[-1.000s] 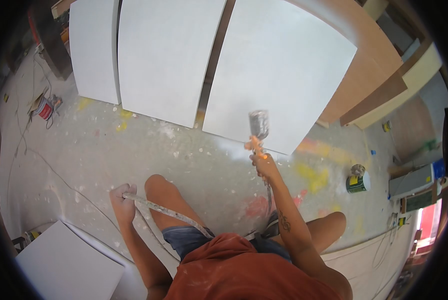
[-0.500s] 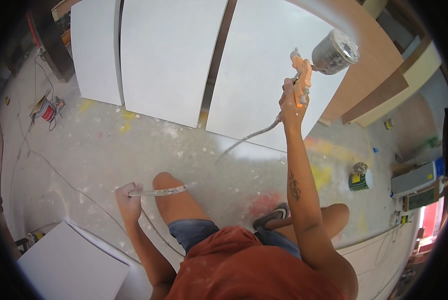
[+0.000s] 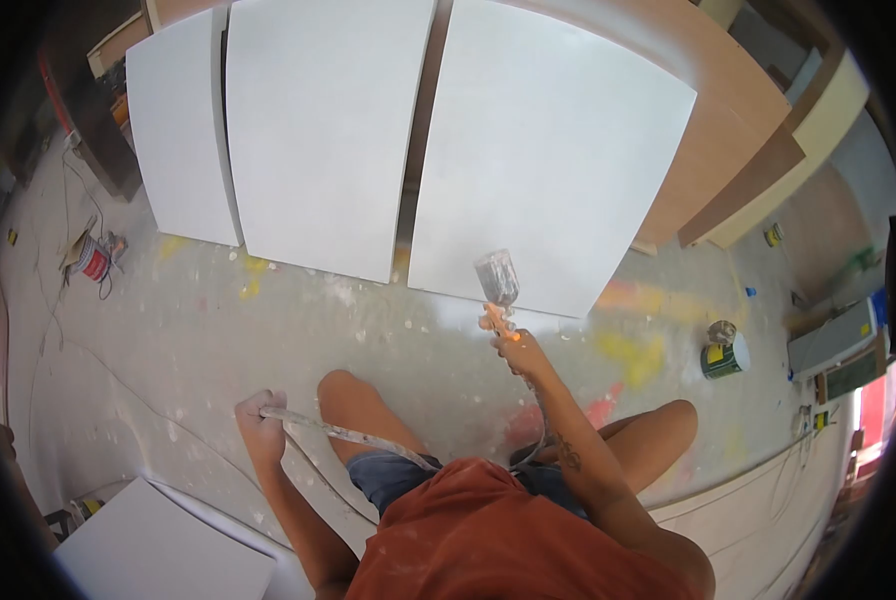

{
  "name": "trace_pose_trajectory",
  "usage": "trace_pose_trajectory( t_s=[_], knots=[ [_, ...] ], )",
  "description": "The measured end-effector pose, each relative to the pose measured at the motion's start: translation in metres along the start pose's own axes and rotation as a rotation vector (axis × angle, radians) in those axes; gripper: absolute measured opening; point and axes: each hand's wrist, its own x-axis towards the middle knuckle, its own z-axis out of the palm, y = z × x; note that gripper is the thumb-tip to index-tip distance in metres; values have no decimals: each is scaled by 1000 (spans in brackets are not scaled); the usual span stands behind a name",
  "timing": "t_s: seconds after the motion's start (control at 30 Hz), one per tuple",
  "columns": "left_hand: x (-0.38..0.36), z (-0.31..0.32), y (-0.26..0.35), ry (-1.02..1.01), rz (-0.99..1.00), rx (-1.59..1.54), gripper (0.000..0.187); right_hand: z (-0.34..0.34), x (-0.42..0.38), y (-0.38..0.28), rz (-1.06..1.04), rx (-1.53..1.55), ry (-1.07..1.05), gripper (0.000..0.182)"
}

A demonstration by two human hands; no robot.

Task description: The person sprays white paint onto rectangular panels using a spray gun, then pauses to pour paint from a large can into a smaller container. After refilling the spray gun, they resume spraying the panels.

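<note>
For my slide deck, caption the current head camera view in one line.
Right hand holding an orange spray gun before a white panel, left hand gripping a paint-flecked hose.

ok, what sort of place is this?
Likely a workshop used for spray painting: a spray gun in the right hand, white panels, and a paint-spattered floor.
</note>
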Motion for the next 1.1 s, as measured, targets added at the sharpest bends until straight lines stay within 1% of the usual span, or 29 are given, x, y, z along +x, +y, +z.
trace_pose_trajectory(
  t_s=[0.03, 0.07, 0.1, 0.17, 0.23, 0.3, 0.33, 0.37, 0.43, 0.5, 0.53, 0.6, 0.63, 0.67, 0.73, 0.77, 0.83, 0.93, 1.0, 1.03, 1.07, 1.1],
  knots=[
    [3, 0, 0, -6, 5, -1, 43, 1, -1, -12, -61, -21, 20, 28],
    [5, -1, 1, -36, 3, 16, 43, -2, 0, -26, -102, 10, 101, 28],
    [6, -1, 2, -67, 2, 33, 44, -10, -7, -61, -143, 42, 182, 28],
    [7, 3, 4, -61, -6, 1, 44, -26, 3, -112, -329, 94, 246, 30],
    [7, 7, 8, -57, -13, -32, 44, -41, -4, -172, -595, 93, 435, 26],
    [8, 9, 11, -46, 18, -1, 44, -53, -13, -216, -706, 263, 495, 22],
    [9, 9, 10, -56, 27, -2, 44, -57, -14, -227, -706, 268, 508, 22],
    [9, 9, 7, -58, 32, 27, 44, -59, -15, -235, -787, 307, 553, 21],
    [12, 11, 7, -65, 43, 54, 44, -62, -17, -235, -871, 347, 605, 20],
    [11, 11, 10, -20, 43, 75, 44, -54, -24, -213, -792, 311, 536, 20],
    [9, 9, 11, -22, 43, 74, 44, -48, -22, -193, -781, 251, 512, 20],
    [9, 7, 11, -30, 24, 90, 43, -30, -26, -148, -617, 227, 403, 20],
    [9, 6, 9, -31, 23, 89, 43, -19, -24, -122, -593, 189, 380, 20],
    [8, 4, 6, -48, 2, 73, 43, -10, -24, -95, -431, 156, 284, 25],
    [6, 2, 3, -61, -26, 61, 42, 6, -25, -49, -280, 19, 204, 33],
    [6, 2, 2, -62, -8, 25, 43, 11, -25, -37, -279, 18, 196, 33],
    [6, 0, 1, -62, 8, -6, 43, 18, -25, -25, 55, -78, 13, 39],
    [8, 1, 2, -74, 1, -17, 43, 15, -12, -38, 12, -90, 47, 40],
    [9, 0, 3, -83, 25, -9, 44, 5, -5, -69, -225, -42, 202, 40],
    [10, -1, 4, -81, 23, -6, 44, -1, 13, -82, -329, -21, 275, 38],
    [10, -2, 5, -87, 30, -19, 44, -12, 4, -120, -409, 17, 297, 33],
    [10, -2, 6, -92, 35, -33, 44, -20, 0, -152, -576, 47, 381, 28]
  ],
)
